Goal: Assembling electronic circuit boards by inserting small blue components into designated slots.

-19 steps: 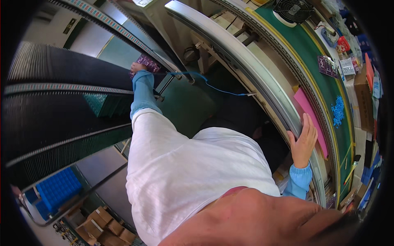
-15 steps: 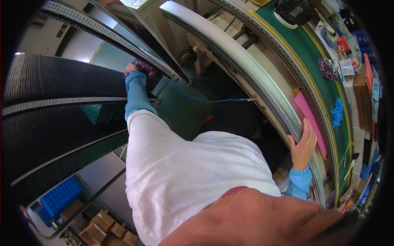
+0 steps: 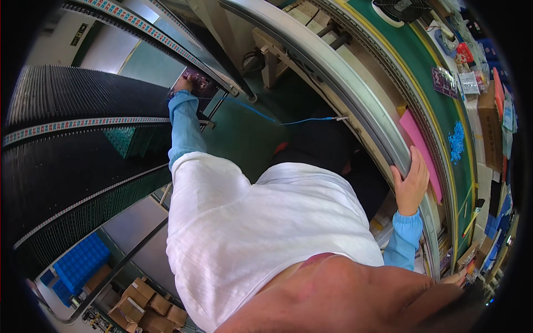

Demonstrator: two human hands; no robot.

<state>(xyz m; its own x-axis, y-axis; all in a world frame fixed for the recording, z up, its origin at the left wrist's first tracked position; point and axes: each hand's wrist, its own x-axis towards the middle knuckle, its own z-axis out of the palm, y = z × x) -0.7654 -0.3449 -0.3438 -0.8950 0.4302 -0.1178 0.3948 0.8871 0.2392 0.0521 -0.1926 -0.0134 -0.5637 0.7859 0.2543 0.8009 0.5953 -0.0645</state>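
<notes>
My left hand reaches out to the far left, at the end of a black slotted board rack. Its fingers close on a purple circuit board at the rack's end, though the fingertips are small and partly hidden. A thin blue cord runs from near my left wrist to a metal clip at the bench edge. On the right, my right hand rests open along a rounded silver metal rail, fingers stretched out and thumb apart.
Beyond the rail runs a green conveyor belt bearing a black fan, another purple board and small blue pieces. A pink sheet lies beside it. Blue bins and cardboard boxes stand lower left.
My left hand has shifted slightly over the purple board, and the blue cord now hangs more in view. My right hand stays on the rail. A hand-like shape appears at the lower right.
</notes>
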